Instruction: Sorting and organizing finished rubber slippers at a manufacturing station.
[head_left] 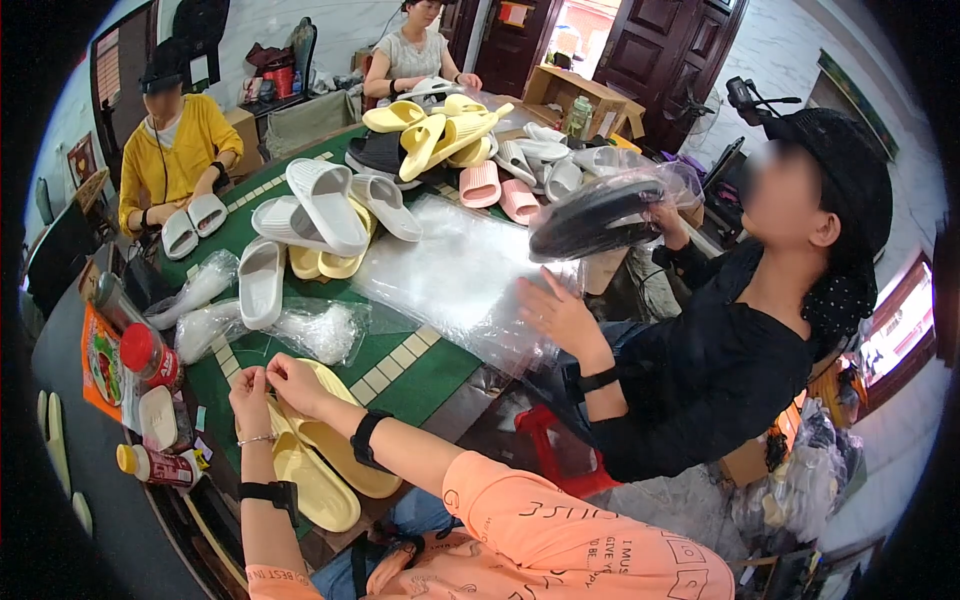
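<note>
Two yellow slippers [318, 490] lie side by side at the near edge of the table [430, 388], heels toward the wearer. At their toe end are the left hand [249, 394] and the right hand [298, 386], close together. On each, thumb and fingers are drawn into a pinch with hardly any gap; whether something thin sits between them I cannot tell. Work this small should go best with the wrists low and steady, the fingertips near each other and the pull gentle, so that the straps do not crease and the pair stays level.

The slippers look like smooth, matte moulded foam, rounded at the heel. Left of them, a red-lidded jar [150, 358] is hard and glossy. Just beyond the hands, a clear bag [335, 328] of crinkled film bulges with whitish strands. A row of cream tiles [388, 370], small flat rectangles, crosses the green top. Next stands a grey slipper [262, 285], its strap ribbed, then a slick, wrinkled stack of clear sleeves [440, 262]. On the right a co-worker holds black slippers [590, 232] in shiny film. Farther back come stubby pink slippers [480, 185] and a heaped yellow pile [440, 140], ribbed and curved.
</note>
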